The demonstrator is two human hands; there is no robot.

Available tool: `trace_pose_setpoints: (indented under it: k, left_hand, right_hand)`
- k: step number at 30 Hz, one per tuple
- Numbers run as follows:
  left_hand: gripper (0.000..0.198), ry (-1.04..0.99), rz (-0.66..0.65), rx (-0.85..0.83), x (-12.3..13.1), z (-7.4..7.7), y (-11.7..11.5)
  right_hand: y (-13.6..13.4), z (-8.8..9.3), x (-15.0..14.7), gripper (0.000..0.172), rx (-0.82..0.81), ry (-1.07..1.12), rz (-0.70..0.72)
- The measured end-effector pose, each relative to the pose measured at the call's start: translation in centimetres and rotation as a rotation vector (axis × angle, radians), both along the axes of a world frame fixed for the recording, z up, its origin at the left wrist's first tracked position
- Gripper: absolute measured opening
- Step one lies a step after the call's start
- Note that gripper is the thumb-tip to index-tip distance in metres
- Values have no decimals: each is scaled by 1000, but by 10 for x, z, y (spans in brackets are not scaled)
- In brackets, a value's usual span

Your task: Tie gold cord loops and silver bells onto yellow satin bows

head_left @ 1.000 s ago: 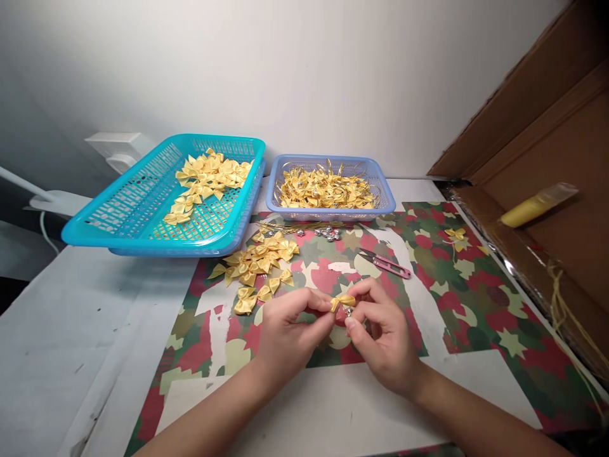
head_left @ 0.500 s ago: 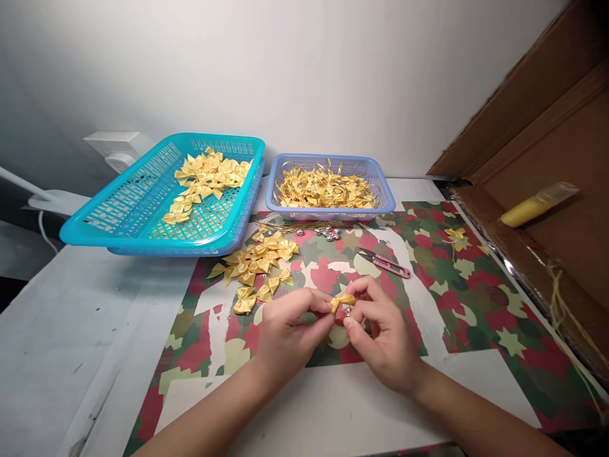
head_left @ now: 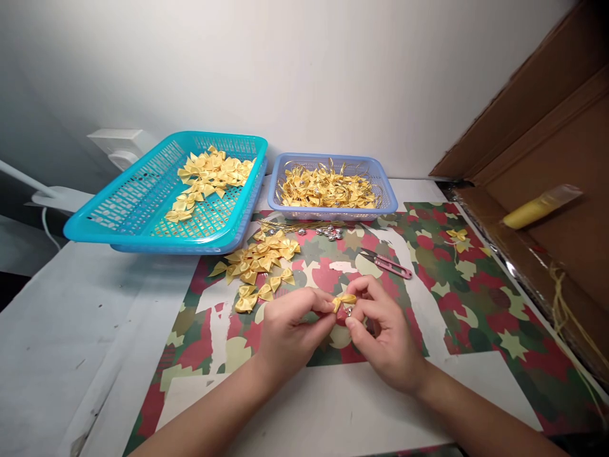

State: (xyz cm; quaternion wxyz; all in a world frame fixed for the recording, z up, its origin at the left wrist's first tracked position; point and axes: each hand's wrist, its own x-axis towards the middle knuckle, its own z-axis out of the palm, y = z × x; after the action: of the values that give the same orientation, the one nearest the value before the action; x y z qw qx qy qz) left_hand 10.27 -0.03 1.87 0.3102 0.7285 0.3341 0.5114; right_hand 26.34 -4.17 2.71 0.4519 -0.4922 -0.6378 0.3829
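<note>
Bow (head_left: pixel 343 301) in left hand (head_left: pixel 292 327); patterned sheet (head_left: pixel 480 304) open beside right hand (head_left: pixel 387 339).

Ylw bow (head_left: pixel 343 301), slvr ball (head_left: pixel 349 311) adj.

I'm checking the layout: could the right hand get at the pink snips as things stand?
Probably yes: the pink snips lie just beyond the right hand, with nothing visible between. That hand is occupied with a yellow bow and a small silver piece, though, so its grip may need freeing.

2 hands (head_left: pixel 297 327), 3 baskets (head_left: pixel 143 240), 1 snipper (head_left: pixel 382 260)
</note>
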Motion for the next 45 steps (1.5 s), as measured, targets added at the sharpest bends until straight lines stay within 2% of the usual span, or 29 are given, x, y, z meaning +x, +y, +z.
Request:
trace_pose_setpoints:
  k: [15,24,45]
  left_hand:
    - [18,18,8,20,0,0,-1]
    - [19,87,-4,202,1,4,-1]
    - [18,110,4,219,1,2,-2]
  right_hand:
    - [0,1,0,22,-10,-20,-2]
    - [1,6,3,23,-85,-2,23]
    - [1,6,3,25,-127,12,23]
